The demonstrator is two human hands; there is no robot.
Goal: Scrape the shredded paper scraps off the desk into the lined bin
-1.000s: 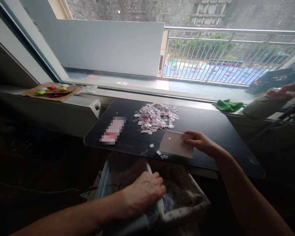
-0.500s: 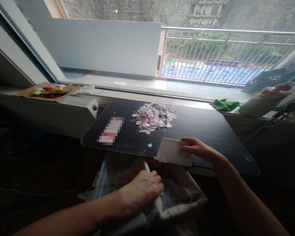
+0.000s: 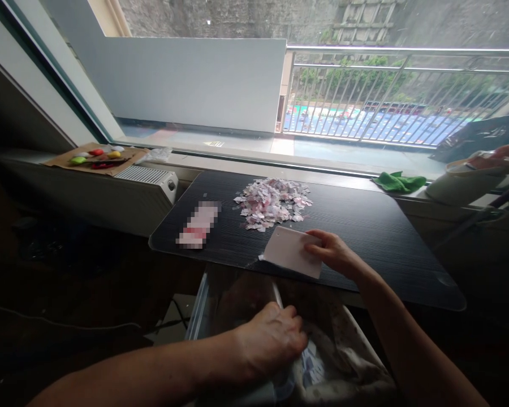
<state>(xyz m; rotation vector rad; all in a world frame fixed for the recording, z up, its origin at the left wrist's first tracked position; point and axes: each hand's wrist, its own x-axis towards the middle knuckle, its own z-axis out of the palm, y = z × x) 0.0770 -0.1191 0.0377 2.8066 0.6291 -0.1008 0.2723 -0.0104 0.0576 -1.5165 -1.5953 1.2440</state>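
Note:
In the head view, my right hand (image 3: 333,252) is closed on a white plastic scraper (image 3: 289,249), held over the black tabletop near its front edge. A small white scrap (image 3: 261,257) lies at the scraper's left lower corner. Behind it is a loose pile of white and pinkish paper scraps (image 3: 269,204). My left hand (image 3: 275,342) grips the rim of a clear plastic bin (image 3: 277,293) below the table edge. Beside the bin, under my left hand, a cloth-lined container (image 3: 360,350) holds pale scraps; its depth is dark.
A pixelated pink and white strip (image 3: 198,225) lies on the table's left. Along the sill are brown paper with coloured items (image 3: 95,159), a green cloth (image 3: 398,182) and a pale pot (image 3: 462,183). A radiator (image 3: 152,183) stands left of the black tabletop (image 3: 365,226).
The scraper has moved left and back from the front edge, meeting the small scrap that lay alone. My left hand and the bin rim have shifted right and nearer. The view has shifted slightly.

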